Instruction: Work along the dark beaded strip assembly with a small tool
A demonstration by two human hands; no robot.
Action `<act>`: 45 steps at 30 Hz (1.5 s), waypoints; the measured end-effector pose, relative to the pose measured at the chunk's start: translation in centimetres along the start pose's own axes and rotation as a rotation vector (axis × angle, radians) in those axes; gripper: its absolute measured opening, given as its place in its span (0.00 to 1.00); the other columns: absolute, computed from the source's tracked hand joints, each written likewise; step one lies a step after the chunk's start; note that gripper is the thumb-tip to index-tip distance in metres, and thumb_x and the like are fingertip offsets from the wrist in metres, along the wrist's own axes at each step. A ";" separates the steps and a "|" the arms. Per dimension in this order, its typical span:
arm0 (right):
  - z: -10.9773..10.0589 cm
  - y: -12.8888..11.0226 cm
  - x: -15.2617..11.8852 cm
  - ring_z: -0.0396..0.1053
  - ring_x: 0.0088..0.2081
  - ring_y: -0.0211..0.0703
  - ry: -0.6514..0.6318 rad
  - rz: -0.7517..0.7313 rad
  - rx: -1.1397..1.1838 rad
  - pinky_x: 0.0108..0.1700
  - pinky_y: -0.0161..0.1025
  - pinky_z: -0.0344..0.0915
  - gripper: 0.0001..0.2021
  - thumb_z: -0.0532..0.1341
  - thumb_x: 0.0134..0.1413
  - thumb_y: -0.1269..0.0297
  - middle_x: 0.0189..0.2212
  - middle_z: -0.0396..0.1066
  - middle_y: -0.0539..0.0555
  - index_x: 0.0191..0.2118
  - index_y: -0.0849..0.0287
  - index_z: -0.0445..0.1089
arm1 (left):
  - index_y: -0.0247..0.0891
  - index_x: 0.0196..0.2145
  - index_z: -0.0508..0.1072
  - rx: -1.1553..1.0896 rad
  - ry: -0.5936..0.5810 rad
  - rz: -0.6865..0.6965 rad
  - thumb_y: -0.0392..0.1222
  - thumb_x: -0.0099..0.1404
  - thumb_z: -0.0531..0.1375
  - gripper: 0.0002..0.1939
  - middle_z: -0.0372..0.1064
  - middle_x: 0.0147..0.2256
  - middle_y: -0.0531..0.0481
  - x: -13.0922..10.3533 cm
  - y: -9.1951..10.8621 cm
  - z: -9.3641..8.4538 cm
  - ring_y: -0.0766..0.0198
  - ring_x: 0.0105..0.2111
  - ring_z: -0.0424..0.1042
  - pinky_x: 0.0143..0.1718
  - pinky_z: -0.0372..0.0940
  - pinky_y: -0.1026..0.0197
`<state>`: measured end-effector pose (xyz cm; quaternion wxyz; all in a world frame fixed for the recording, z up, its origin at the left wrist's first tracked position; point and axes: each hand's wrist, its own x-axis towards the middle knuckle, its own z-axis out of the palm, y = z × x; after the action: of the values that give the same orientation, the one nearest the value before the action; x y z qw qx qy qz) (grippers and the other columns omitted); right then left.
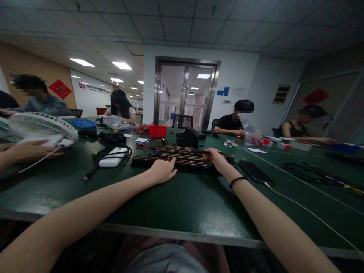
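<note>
A row of long thin dark rods [187,162] with gold-coloured bands lies side by side across the table in front of me. My left hand [163,170] rests at their near edge, its index finger stretched onto them, thumb apart and other fingers curled; nothing shows in its grasp. Over the right part of the row, my right hand [216,158] has its fingers closed on a thin dark rod, its exact kind too dim to make out. Behind the row stands a black box-like device [187,137].
A white power bank [113,157] with black cables lies left of the rods, a phone [256,171] on a white cable to the right. Farther back is a red bin [157,131]. Beside a white fan [42,127] is another person's hand [31,151]. Several people sit around the green table [182,212].
</note>
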<state>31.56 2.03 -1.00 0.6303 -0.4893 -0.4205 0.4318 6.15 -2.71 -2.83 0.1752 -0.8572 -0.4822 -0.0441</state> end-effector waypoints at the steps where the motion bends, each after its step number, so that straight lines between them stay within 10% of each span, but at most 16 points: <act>1: 0.0 0.0 0.0 0.69 0.20 0.35 0.000 -0.002 -0.001 0.27 0.30 0.68 0.13 0.61 0.54 0.77 0.17 0.72 0.50 0.21 0.57 0.68 | 0.23 0.69 0.56 0.007 0.000 0.000 0.50 0.77 0.50 0.32 0.79 0.43 0.32 0.0 0.0 -0.1 0.45 0.43 0.80 0.43 0.71 0.52; 45: -0.2 0.2 0.2 0.69 0.20 0.36 -0.006 -0.018 -0.024 0.27 0.31 0.69 0.11 0.64 0.51 0.75 0.17 0.72 0.49 0.23 0.56 0.67 | 0.24 0.69 0.56 0.006 -0.009 -0.042 0.53 0.77 0.48 0.34 0.79 0.36 0.33 0.1 0.1 0.4 0.43 0.40 0.80 0.42 0.70 0.50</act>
<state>31.74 2.17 -1.15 0.6269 -0.4918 -0.4319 0.4226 6.24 -2.51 -3.19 0.1745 -0.8466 -0.5010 -0.0426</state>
